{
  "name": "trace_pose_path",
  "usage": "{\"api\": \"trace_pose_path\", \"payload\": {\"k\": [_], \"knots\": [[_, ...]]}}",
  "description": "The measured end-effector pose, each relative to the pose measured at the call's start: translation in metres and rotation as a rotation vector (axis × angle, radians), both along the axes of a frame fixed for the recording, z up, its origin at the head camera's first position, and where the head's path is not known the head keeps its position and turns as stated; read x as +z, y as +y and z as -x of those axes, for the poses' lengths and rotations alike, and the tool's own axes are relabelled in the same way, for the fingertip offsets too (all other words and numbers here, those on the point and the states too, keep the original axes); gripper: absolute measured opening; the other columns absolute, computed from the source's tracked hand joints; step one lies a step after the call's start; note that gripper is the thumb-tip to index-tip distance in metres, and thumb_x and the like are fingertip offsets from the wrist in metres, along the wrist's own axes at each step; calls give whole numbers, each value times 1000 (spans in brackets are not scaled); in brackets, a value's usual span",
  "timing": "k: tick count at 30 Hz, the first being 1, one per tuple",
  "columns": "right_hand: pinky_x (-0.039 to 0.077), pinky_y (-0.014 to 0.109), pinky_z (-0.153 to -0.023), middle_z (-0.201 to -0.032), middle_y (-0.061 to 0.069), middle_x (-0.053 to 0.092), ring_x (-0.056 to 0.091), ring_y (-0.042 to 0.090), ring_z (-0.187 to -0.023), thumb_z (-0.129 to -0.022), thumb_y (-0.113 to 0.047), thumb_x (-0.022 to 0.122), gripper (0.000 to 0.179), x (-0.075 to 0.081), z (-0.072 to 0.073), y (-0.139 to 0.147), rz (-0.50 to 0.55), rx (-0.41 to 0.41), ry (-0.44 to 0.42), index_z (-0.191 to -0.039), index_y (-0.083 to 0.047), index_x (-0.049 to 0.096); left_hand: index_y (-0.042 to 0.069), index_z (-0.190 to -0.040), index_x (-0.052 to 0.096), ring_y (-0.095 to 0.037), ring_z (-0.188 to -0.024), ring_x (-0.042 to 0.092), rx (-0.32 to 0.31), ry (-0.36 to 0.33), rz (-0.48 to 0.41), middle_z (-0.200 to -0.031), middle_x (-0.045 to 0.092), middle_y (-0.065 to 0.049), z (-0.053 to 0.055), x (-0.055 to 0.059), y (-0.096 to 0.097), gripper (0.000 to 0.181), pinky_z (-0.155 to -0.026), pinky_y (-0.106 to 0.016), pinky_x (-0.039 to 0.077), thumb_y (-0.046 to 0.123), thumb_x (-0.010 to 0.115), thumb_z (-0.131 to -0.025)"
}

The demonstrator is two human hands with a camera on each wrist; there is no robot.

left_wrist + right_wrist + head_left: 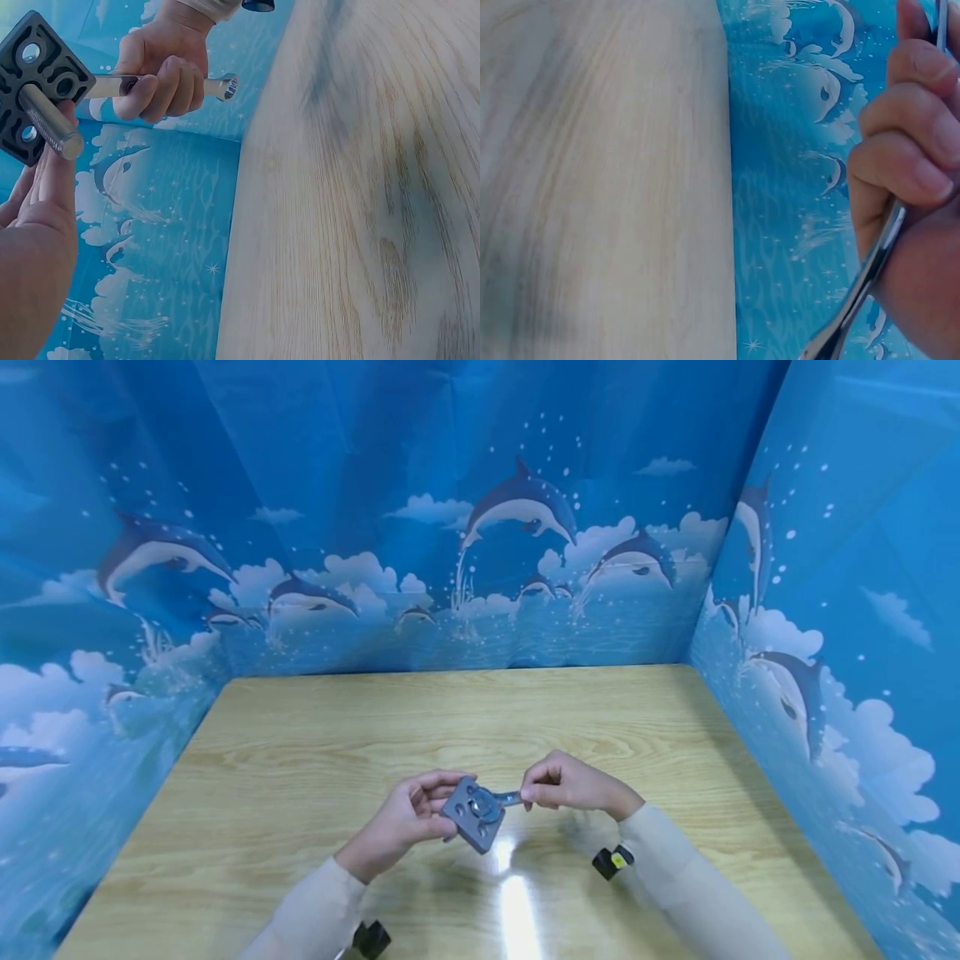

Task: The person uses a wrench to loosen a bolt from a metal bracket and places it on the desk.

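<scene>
Grey plate (472,827) sits in left hand (417,810); right hand (572,783) grips wrench (511,798).

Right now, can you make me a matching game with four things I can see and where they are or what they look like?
1. wrench
2. square plate
3. table
4. backdrop

A. blue with dolphins
B. gripped by the right hand
C. pale wood grain
D. held by the left hand

Pairs: 1-B, 2-D, 3-C, 4-A

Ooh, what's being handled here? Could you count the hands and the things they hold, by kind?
Hands, left hand and right hand: 2
Wrench: 1
Square plate with a rod sticking out: 1
Total: 4
</scene>
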State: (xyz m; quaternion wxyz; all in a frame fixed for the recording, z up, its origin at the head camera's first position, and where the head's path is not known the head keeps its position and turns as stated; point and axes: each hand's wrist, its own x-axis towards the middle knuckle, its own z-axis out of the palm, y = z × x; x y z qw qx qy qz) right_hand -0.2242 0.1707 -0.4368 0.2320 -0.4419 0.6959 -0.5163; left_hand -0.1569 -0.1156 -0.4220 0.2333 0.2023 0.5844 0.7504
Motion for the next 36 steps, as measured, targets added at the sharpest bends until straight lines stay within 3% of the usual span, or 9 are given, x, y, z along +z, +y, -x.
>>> {"api": "trace_pose_path", "payload": {"k": [7,11,15,19,27,31,36], "knots": [[30,18,-39,-51,8,43,33,3,-46,-98,-11,52,23,3,2,5,-40,-8,13,-86,-2,69,-13,-137,36,-18,-108,63,2,-3,-9,-129,57,-18,0,-2,0,74,-94,-30,53,14,76,-81],[30,18,-40,-51,10,43,34,2,-46,-99,-10,51,23,1,1,13,-64,-51,7,-86,-1,68,-14,-137,35,-18,-108,63,44,18,-23,-128,59,-15,-1,-3,-2,74,-94,-30,53,9,76,-79],[32,19,-41,-53,14,44,35,3,-47,-99,-10,50,23,-3,-3,19,-60,-139,-13,-86,-1,68,-11,-138,35,-19,-111,62,152,35,-23,-131,55,-20,-1,-3,-3,74,-96,-31,52,2,75,-76],[34,20,-42,-54,8,45,36,5,-48,-100,-13,49,24,-7,-11,22,-50,-267,-60,-88,-4,69,-5,-139,38,-18,-114,60,290,23,10,-136,49,-23,0,-2,-2,76,-98,-31,50,0,77,-74],[27,15,-41,-56,-2,46,33,5,-47,-100,-22,51,34,-12,-33,8,33,-517,-196,-90,7,65,0,-138,41,-20,-118,58,477,72,13,-136,51,-18,3,-2,7,79,-102,-29,47,-2,81,-69],[23,13,-38,-55,-3,47,32,3,-45,-101,-22,51,39,-12,-44,-5,79,-573,-229,-92,15,61,1,-135,46,-19,-114,60,553,147,63,-133,55,-14,3,-3,11,78,-101,-28,48,-3,83,-66],[24,11,-38,-58,-2,49,33,2,-45,-101,-24,50,39,-7,-57,-19,98,-572,-284,-94,13,61,1,-134,47,-17,-112,60,602,242,114,-130,57,-14,3,-7,14,78,-100,-27,49,-3,83,-65]]}}
